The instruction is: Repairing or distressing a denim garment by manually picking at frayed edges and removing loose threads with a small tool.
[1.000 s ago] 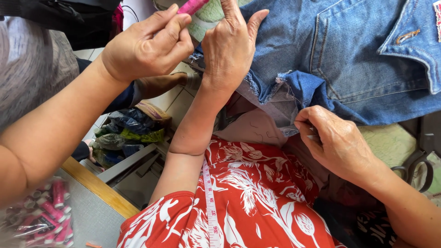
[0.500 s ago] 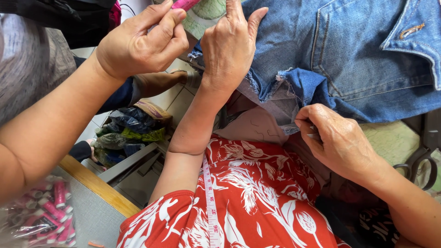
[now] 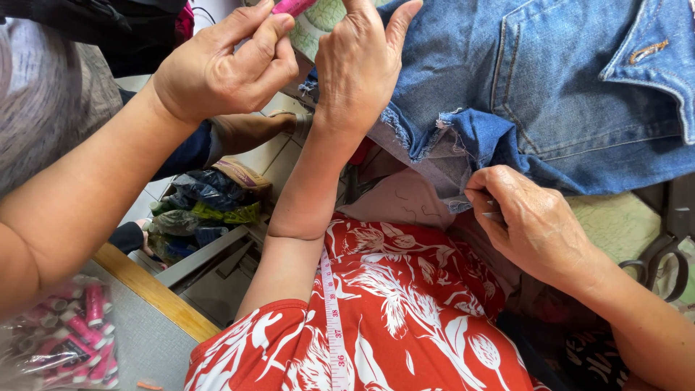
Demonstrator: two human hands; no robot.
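Left hand (image 3: 362, 65) stays open on jeans (image 3: 579, 87). Right hand (image 3: 532, 228) still pinches their frayed hem. Left of jeans, co-worker's hand (image 3: 217, 69) has lifted a spool (image 3: 293, 6).

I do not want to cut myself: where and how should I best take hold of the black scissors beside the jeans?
Take the scissors by their handle loops, probably coming from the near side: the loops lie toward the person, the blades point away. The right hand, pinching the jeans, is nearest.
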